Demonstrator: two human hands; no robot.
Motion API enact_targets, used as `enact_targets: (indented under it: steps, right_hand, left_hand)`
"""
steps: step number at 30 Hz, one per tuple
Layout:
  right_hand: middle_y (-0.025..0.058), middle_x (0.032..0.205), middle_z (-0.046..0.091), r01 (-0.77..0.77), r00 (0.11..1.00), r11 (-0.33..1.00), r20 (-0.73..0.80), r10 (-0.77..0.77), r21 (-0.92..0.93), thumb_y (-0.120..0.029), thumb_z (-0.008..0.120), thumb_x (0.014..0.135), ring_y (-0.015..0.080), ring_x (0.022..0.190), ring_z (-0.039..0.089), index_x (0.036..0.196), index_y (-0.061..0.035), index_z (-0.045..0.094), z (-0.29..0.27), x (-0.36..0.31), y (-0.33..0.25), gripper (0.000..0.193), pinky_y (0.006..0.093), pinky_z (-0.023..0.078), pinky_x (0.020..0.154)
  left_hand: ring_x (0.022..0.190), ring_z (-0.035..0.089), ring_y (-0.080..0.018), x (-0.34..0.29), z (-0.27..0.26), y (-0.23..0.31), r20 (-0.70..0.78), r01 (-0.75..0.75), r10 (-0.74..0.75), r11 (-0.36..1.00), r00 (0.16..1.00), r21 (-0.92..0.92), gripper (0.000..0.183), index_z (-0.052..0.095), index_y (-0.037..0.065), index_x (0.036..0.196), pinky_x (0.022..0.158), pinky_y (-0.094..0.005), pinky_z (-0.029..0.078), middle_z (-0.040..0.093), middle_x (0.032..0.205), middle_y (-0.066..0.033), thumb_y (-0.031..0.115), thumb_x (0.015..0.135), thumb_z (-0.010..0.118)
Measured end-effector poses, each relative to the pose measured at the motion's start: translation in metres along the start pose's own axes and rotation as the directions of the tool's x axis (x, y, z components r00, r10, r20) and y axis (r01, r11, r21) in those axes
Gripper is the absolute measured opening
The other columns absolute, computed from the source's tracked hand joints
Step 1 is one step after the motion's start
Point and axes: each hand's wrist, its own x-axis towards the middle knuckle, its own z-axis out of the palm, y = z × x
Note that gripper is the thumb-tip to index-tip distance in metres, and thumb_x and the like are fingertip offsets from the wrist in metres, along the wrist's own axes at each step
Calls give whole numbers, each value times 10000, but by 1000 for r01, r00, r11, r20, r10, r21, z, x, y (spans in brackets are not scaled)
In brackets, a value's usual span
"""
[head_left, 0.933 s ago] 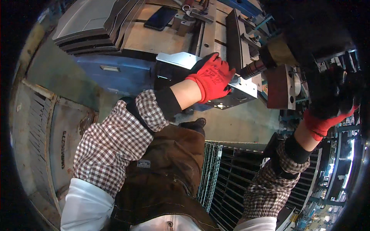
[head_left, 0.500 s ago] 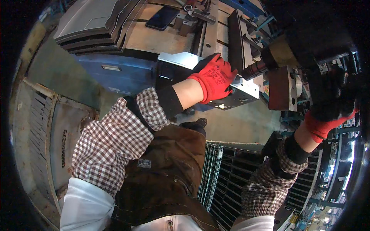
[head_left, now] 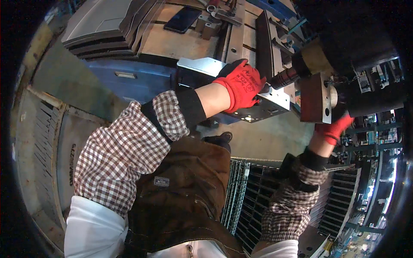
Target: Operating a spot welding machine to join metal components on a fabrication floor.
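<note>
Left hand (head_left: 241, 84) clamped on metal bracket (head_left: 262, 105) beneath palm; right hand (head_left: 333, 131) state unclear

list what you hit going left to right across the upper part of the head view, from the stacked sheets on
stack of grey metal sheets → dark phone → left hand in a red glove, on the bent metal bracket → dark spindle tip → brown metal block → right hand, partly hidden behind the block
</note>
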Motion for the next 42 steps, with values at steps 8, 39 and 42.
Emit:
enact_targets:
  steps: [8,39,42]
  right_hand:
    - [119,1241,644,510,823,507,566,-51,-695,-272,543,1038,272,1090,613,1320,-37,557,2,-49,124,368,383,487,966]
    - [188,1201,643,473,842,340,531,98,-813,-234,437,1069,323,1088,604,1324,-63,516,0,-42,135,317,402,456,954]
    - [181,1200,644,474,843,348,531,88,-809,-231,438,1071,297,1086,603,1340,-66,511,0,-43,135,324,392,453,960]
  left_hand:
    - [1116,609,-350,-3,3,-2,-36,12,-11,999,999,30,679,538,88,1416,1145,-500,320,640,1154,-174,525,900,602]
    - [1178,586,-332,1,3,5,-83,16,-17,1000,996,-14,720,531,106,1418,1165,-502,293,639,1178,-157,555,865,637]
    - [1173,590,-332,1,3,5,-81,19,-21,1000,997,-24,725,532,107,1418,1164,-502,293,641,1175,-159,551,856,649]
